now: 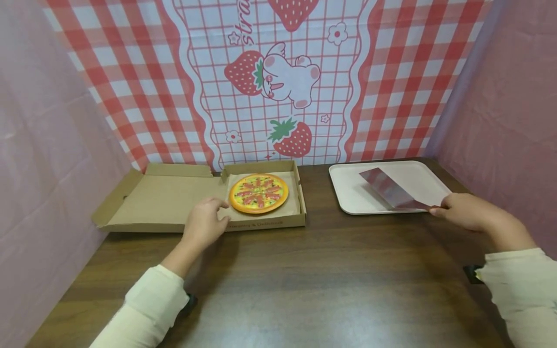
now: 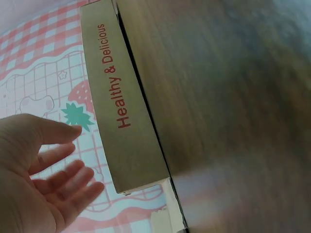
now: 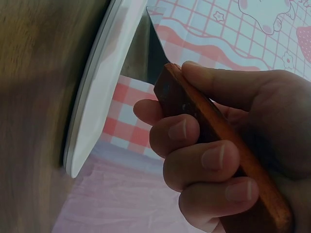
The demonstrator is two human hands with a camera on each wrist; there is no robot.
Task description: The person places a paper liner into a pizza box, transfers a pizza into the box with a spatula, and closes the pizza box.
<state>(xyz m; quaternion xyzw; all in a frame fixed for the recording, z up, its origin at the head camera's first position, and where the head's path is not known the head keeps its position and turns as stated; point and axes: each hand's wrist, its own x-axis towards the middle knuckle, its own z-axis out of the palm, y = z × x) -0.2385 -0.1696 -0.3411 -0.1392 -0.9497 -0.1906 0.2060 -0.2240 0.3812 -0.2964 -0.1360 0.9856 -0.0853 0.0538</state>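
Note:
My right hand (image 1: 467, 211) grips the wooden handle (image 3: 209, 126) of a spatula with a broad flat metal blade (image 1: 386, 187). The blade hangs tilted over the white tray (image 1: 417, 174); nothing lies on it. My left hand (image 1: 204, 222) hovers at the front of the opened cardboard pizza box (image 1: 300, 218), holding nothing. In the left wrist view its fingers are relaxed and slightly bent, apart from the box front printed "Healthy & Delicious". Inside the box's right half lies a round toy pizza (image 1: 258, 193) with an orange rim and red toppings.
The box lid (image 1: 156, 198) lies folded out flat to the left. A wooden table (image 1: 304, 285) carries the box and tray. Behind them hangs a checked strawberry cloth (image 1: 283, 96), and pink cloths (image 1: 496, 106) line both sides.

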